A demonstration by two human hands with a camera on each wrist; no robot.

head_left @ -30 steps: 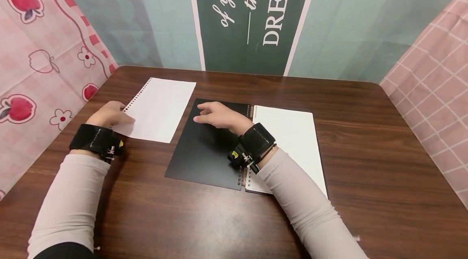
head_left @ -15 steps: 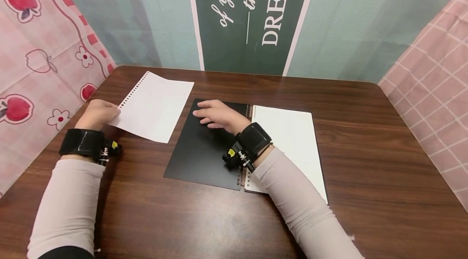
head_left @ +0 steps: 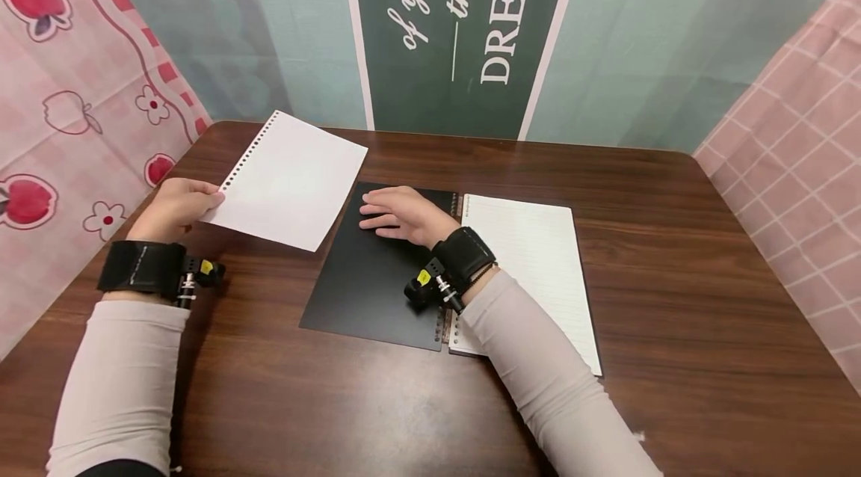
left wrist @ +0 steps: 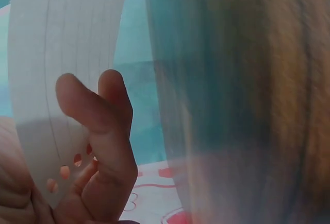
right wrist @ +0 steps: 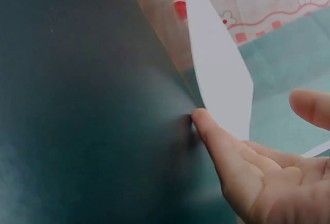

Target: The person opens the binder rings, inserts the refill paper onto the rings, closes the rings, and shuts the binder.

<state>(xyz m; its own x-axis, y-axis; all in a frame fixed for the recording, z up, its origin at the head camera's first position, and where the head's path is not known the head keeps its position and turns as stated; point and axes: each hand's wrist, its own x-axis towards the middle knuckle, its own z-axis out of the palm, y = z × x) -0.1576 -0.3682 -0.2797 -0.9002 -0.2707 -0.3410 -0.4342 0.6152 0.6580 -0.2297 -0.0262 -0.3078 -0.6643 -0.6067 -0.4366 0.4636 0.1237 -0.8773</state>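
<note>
A loose sheet of paper (head_left: 289,182), punched with holes along its left edge, is lifted off the table at the left. My left hand (head_left: 176,206) pinches it by the near-left corner, thumb on top. In the left wrist view the ruled underside of the sheet (left wrist: 72,44) shows, with fingers (left wrist: 111,136) against it by the holes. An opened ring-bound notebook lies in the middle, its black cover (head_left: 366,286) folded out to the left and its lined pages (head_left: 531,260) to the right. Over the cover, my right hand (head_left: 410,215) has its fingers extended and holds nothing.
The dark wooden table (head_left: 673,275) runs back to a green cloth backdrop (head_left: 639,51) with lettering. Pink cloths hang at both sides, one with an apple print (head_left: 40,111). My right forearm (head_left: 538,357) crosses the notebook's pages.
My left hand has lifted the paper from the table, raising its far edge and tilting it up. The right hand has stayed over the black cover, its fingers spreading a little straighter.
</note>
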